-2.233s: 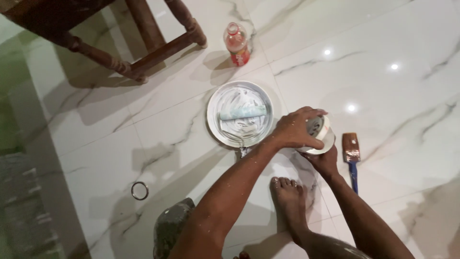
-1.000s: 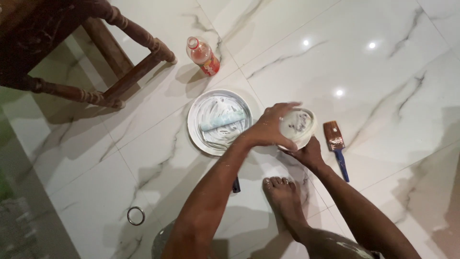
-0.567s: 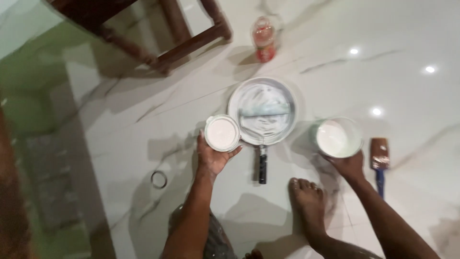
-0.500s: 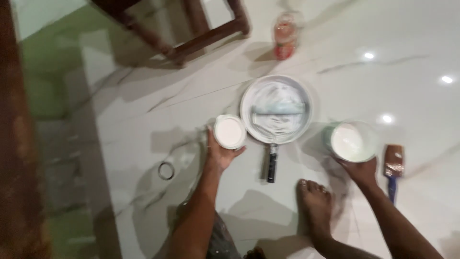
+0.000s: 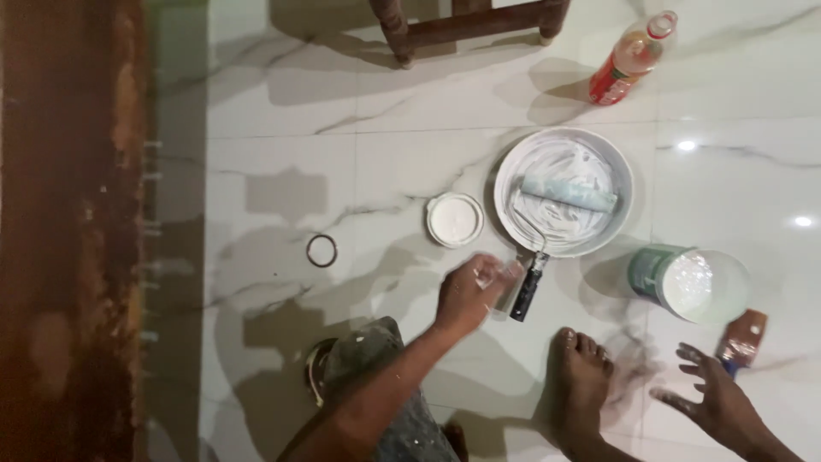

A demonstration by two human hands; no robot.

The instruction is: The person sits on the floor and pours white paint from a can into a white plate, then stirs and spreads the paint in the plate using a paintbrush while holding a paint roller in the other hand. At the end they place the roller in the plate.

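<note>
Standing open on the white floor at right, a round paint can with a green label band and white paint inside. Lying tilted at top right, a clear plastic bottle, red-capped, wearing what is probably a red label.

Illumination is moderate and warm, from overhead sources. Two small bright glare spots sit on the glossy marble floor at the right side, with a softer sheen across the tiles. Shadows are soft-edged and multiple: below the wooden stool legs, beside the bottle and around the paint tray. The left hand shows motion blur; the right hand is slightly smeared. The brown surface at the left edge is dim and unfocused. Overall definition is soft, with visible grain.
</note>
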